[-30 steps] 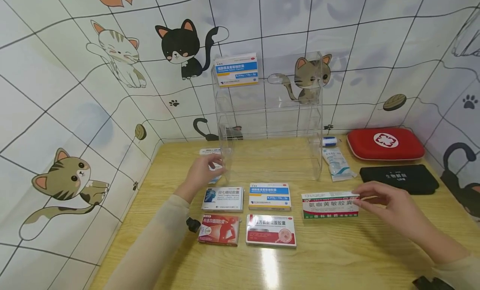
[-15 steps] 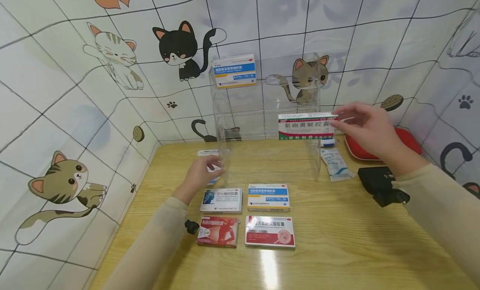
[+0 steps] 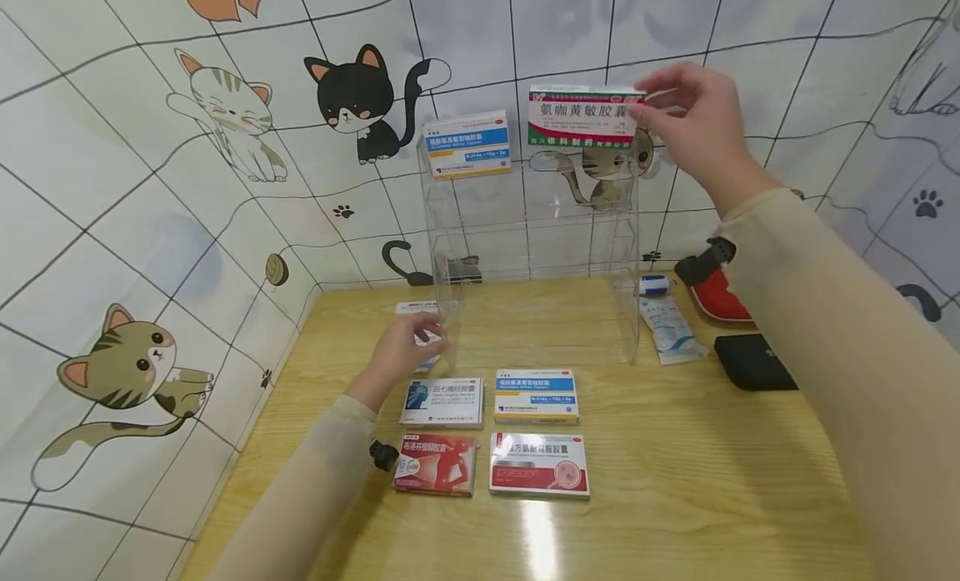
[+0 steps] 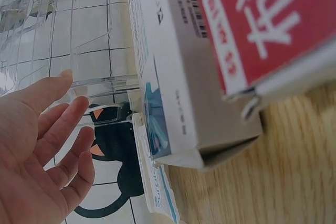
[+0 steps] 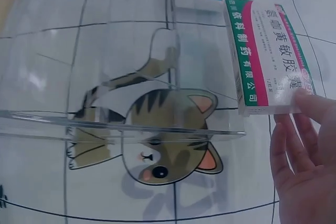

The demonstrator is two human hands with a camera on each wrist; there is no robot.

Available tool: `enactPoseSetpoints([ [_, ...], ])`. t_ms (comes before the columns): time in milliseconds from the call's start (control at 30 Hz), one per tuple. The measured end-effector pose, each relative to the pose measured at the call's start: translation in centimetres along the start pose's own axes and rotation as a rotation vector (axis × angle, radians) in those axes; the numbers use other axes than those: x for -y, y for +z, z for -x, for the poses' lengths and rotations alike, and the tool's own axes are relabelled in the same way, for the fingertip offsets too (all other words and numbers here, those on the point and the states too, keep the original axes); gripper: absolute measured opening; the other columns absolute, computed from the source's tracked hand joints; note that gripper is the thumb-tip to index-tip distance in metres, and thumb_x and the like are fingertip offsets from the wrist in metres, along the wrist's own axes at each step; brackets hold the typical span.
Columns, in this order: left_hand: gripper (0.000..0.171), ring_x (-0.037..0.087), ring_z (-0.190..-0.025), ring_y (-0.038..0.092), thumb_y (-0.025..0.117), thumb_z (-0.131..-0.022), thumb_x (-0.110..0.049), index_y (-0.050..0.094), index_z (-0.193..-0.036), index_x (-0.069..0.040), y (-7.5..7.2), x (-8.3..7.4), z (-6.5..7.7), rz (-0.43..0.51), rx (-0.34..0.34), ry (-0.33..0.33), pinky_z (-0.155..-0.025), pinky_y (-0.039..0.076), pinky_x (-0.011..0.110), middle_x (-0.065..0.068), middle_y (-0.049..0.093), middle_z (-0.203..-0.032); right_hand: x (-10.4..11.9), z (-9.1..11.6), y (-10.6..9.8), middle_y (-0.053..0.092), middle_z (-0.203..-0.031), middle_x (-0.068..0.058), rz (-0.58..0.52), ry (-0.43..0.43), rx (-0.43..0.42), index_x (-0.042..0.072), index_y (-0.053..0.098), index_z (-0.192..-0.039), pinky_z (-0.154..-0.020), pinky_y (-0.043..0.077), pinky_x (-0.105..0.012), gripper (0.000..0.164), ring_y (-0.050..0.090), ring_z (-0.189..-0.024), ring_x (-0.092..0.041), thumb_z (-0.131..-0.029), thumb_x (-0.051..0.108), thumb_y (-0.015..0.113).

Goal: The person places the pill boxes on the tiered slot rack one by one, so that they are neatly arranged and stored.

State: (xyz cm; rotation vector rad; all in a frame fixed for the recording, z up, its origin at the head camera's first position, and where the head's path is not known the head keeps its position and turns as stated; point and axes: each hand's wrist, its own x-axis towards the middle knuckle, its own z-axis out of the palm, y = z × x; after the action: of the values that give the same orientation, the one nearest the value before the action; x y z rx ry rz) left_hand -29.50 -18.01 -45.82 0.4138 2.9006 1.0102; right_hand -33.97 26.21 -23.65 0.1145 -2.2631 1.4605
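My right hand (image 3: 697, 118) pinches the right end of a white, green and red medicine box (image 3: 581, 118). The box is raised at the top right of a clear acrylic rack (image 3: 532, 222), level in the head view. In the right wrist view, the thumb lies on the box's front and the other fingers are behind it. My left hand (image 3: 405, 348) is at the rack's lower left side, fingertips at the clear panel, fingers loosely bent and thumb apart from them. A blue-and-white medicine box (image 3: 468, 146) stands at the rack's top left.
Before the rack lie a white box (image 3: 442, 402), another blue-and-white box (image 3: 536, 396), a red box (image 3: 436, 464) and a white-and-red box (image 3: 540, 466). To the right are a packet (image 3: 670, 329), a black pouch (image 3: 753, 363) and a red case (image 3: 720, 296), partly hidden.
My right hand has lifted the green-and-red medicine box off the table and carried it up and leftward to the rack's top. My left hand has stayed at the rack's side.
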Motion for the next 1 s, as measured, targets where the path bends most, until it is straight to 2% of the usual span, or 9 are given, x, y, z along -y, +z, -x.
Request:
enactPoseSetpoints([
  [133,0.047,0.021,-0.104,0.063,0.080,-0.092,-0.030,0.066,-0.135,-0.019,0.0,0.0,0.0,-0.001,0.003,-0.006,-0.085,0.055,0.040,-0.001,0.073,-0.114,0.9,-1.8,0.3,0.069,-0.126,0.008,-0.025,0.011,-0.024,0.024,0.069,-0.128,-0.107,0.049,-0.023,0.032,0.063,-0.108,-0.008,-0.097,0.031,0.073],
  [333,0.047,0.021,-0.105,0.063,0.080,-0.092,-0.030,0.066,-0.135,-0.019,0.1,0.1,-0.1,-0.011,0.012,-0.018,-0.087,0.056,0.041,-0.001,0.073,-0.115,0.9,-3.1,0.8,0.067,-0.132,0.008,-0.046,0.034,-0.049,0.026,0.068,-0.129,-0.111,0.047,-0.026,0.030,0.061,-0.112,-0.007,-0.099,0.030,0.070],
  [600,0.049,0.023,-0.106,0.063,0.081,-0.091,-0.028,0.065,-0.136,-0.015,-0.2,0.0,-0.2,-0.014,0.006,-0.024,-0.088,0.056,0.044,0.000,0.072,-0.115,0.8,-3.5,2.1,0.066,-0.129,0.010,-0.046,-0.015,-0.079,0.027,0.068,-0.128,-0.111,0.045,-0.023,0.028,0.060,-0.113,-0.005,-0.099,0.029,0.069],
  [733,0.049,0.023,-0.107,0.062,0.081,-0.091,-0.028,0.065,-0.137,-0.017,-0.4,-0.1,-0.1,-0.006,0.009,-0.032,-0.088,0.056,0.043,0.000,0.072,-0.116,0.5,-3.5,2.4,0.065,-0.129,0.011,-0.025,0.002,-0.094,0.029,0.068,-0.128,-0.110,0.046,-0.024,0.028,0.059,-0.111,-0.004,-0.100,0.030,0.068],
  [933,0.046,0.023,-0.106,0.063,0.080,-0.092,-0.028,0.066,-0.135,-0.018,-0.3,-0.2,0.0,0.005,0.016,-0.022,-0.087,0.056,0.043,0.000,0.072,-0.115,-0.7,-3.2,2.4,0.070,-0.129,0.006,0.024,0.063,-0.037,0.030,0.067,-0.130,-0.108,0.043,-0.025,0.031,0.059,-0.110,-0.004,-0.099,0.032,0.069],
  [1000,0.045,0.022,-0.105,0.063,0.080,-0.092,-0.028,0.067,-0.133,-0.019,-0.3,-0.1,0.1,0.007,0.011,-0.028,-0.087,0.056,0.043,-0.001,0.072,-0.115,-1.3,-3.1,2.5,0.071,-0.129,0.006,0.062,0.058,-0.017,0.030,0.068,-0.131,-0.105,0.041,-0.026,0.033,0.058,-0.109,-0.003,-0.099,0.034,0.069],
])
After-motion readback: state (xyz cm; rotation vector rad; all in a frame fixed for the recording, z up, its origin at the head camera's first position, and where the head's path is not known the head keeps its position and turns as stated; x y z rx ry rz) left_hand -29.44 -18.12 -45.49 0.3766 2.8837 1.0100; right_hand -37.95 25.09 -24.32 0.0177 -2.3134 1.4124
